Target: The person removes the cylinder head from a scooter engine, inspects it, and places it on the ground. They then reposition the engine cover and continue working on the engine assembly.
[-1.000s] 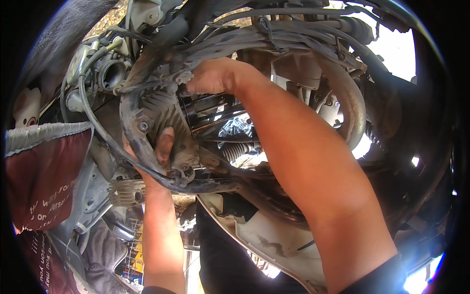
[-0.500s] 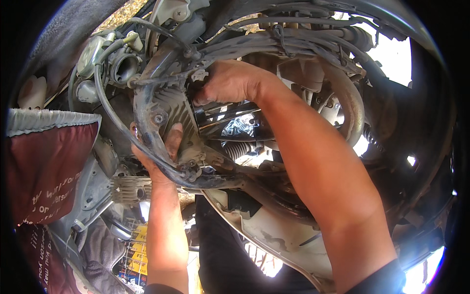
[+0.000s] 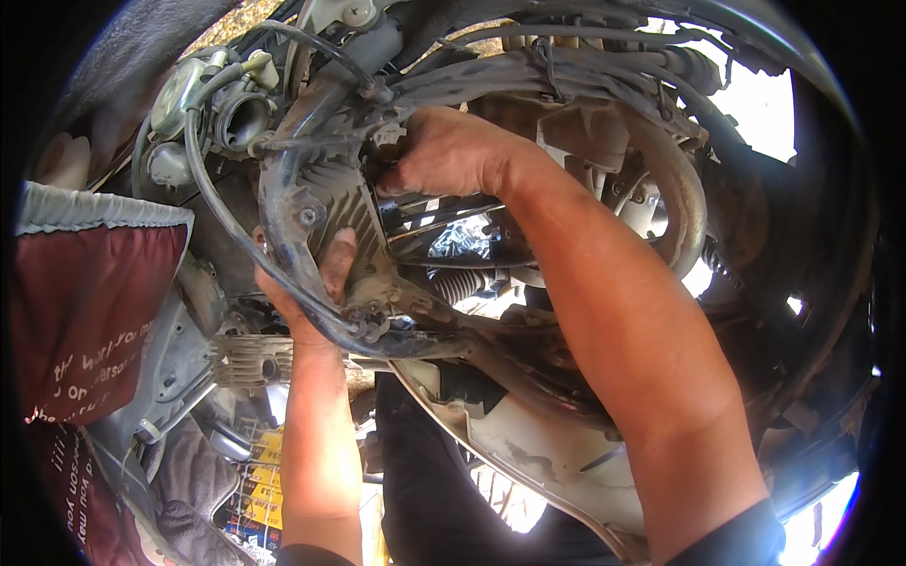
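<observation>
Head view, both hands (image 3: 377, 222) gripping engine cover (image 3: 340, 203)

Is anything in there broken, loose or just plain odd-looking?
Nothing looks plainly broken. The grey ribbed metal engine casing that the left hand and right hand press on is caked in dust, and the round carburettor opening at upper left gapes uncovered. A black rubber hose hangs across it.

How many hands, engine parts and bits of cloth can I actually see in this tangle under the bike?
Hands: 2, left hand and right hand, both on the finned engine casing
Finned engine parts: 2, the casing and a small finned block
Carburettor: 1
Curved exhaust pipe: 1
Coil spring: 1
Dark red cloth: 1
Total: 8
</observation>
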Motion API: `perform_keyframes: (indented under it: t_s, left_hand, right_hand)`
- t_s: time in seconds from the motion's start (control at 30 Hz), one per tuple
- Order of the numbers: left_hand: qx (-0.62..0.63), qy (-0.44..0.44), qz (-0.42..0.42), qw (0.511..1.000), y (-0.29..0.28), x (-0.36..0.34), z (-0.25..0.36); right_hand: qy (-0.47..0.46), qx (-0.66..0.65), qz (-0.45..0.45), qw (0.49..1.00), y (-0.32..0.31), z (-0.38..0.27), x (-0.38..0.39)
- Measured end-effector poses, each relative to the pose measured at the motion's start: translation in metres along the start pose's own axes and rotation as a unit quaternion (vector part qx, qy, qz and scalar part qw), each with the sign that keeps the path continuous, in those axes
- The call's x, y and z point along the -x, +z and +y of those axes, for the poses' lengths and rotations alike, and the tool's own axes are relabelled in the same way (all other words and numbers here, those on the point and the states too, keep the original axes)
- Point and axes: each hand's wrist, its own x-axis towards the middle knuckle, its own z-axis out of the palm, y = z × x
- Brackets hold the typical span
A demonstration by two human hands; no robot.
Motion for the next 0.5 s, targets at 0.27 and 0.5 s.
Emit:
perform_keyframes:
  t_s: [0.27,0.5]
  left_hand:
    - [0.012,0.021,-0.01,1.0,-0.004,-0.001,-0.003]
    - [0.016,0.016,-0.01,1.0,-0.002,-0.001,-0.008]
  right_hand:
    - [0.003,-0.063,0.015,0.998,0.005,0.004,0.001]
    - [-0.003,-0.122,0.039,0.992,0.019,0.011,-0.006]
